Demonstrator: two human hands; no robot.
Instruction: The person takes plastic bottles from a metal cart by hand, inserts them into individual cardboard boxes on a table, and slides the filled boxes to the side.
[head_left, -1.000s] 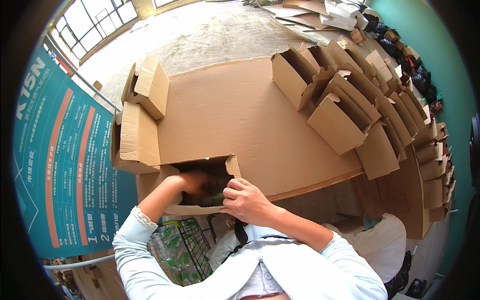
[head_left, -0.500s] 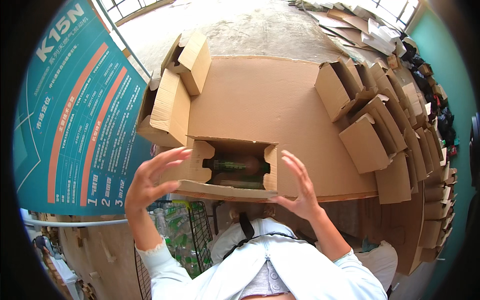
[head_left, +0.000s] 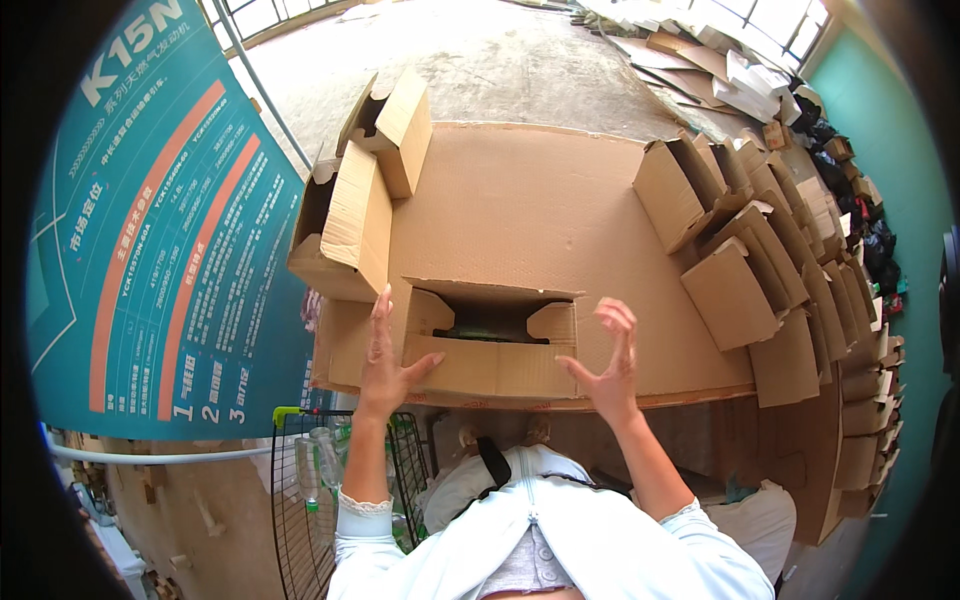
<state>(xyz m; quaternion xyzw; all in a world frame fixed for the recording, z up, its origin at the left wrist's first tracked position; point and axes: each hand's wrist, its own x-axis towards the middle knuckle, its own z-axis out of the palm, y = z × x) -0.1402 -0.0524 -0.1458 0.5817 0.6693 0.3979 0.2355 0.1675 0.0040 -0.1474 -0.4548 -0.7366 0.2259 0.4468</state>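
In front of me on the cardboard-covered table is a brown cardboard box (head_left: 490,368), its top partly open. Part of a dark green bottle (head_left: 478,335) shows inside, mostly hidden by the front flap and the shadow. My left hand (head_left: 385,355) is at the box's left end, fingers stretched upward and the thumb over the front flap's left part. At the other end, my right hand (head_left: 610,360) has its fingers spread and slightly bent, the thumb tip by the flap's right edge. Neither hand is wrapped round anything.
Two open cardboard boxes (head_left: 358,225) stand at the table's left. Several more open boxes (head_left: 735,275) crowd its right side. Below the left edge is a black wire basket (head_left: 290,500) of clear and green bottles. A large blue-green printed board (head_left: 180,250) rises at left.
My left hand has moved right, closer to the box's end, and its fingers now point up. The box's front flap stands higher, covering more of the bottle. My right hand stays near the right end.
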